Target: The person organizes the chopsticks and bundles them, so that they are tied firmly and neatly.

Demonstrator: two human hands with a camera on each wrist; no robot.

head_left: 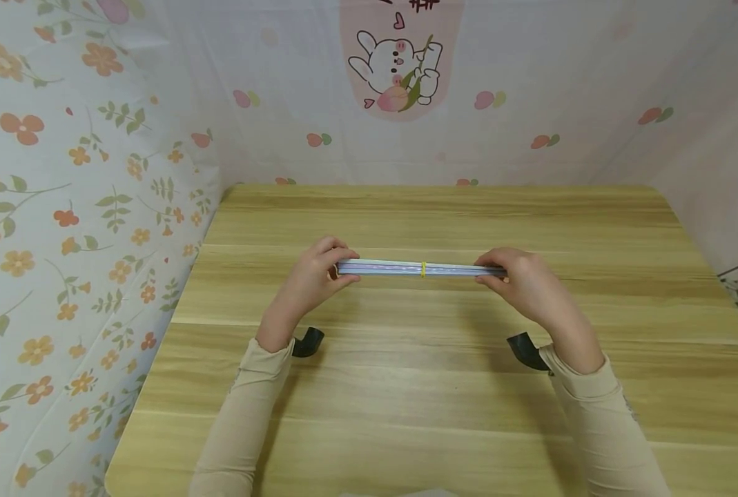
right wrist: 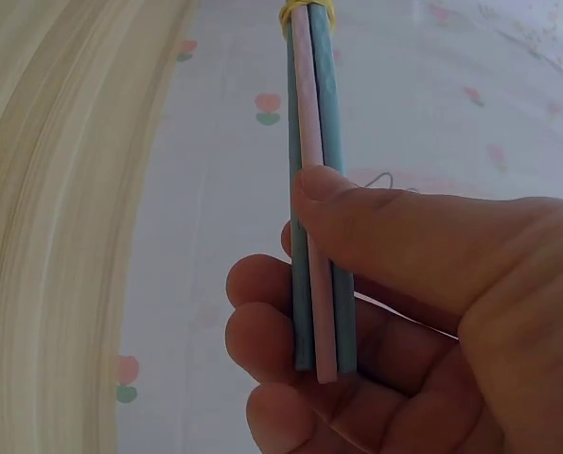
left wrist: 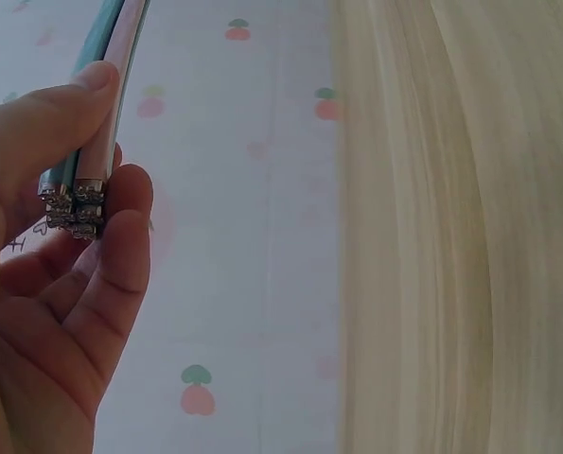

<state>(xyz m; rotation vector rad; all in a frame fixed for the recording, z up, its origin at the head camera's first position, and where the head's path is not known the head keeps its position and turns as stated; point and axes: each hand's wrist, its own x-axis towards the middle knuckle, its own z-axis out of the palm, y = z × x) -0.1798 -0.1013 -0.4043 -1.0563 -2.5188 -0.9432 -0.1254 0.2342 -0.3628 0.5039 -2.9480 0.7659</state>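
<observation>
A bundle of pink and blue-green chopsticks [head_left: 390, 267] is held level above the table, bound near its middle by a yellow rubber band [head_left: 424, 269]. My left hand [head_left: 309, 279] pinches the left end between thumb and fingers. Ornate metal caps [left wrist: 73, 210] show on the chopsticks at that end. At the other end, my right hand [head_left: 524, 279] grips the bundle, its thumb lying along a pink chopstick [right wrist: 311, 113]. Plain, narrower tips stick out below that thumb in the right wrist view. Fingers partly hide both ends in the head view.
Beneath the hands lies a wood-grain table [head_left: 418, 386]. Printed cloth [head_left: 269, 90] hangs behind it and along the left side. Dark curved pieces [head_left: 309, 342] show by both wrists. A pale edge of something [head_left: 431, 493] peeks in at the bottom.
</observation>
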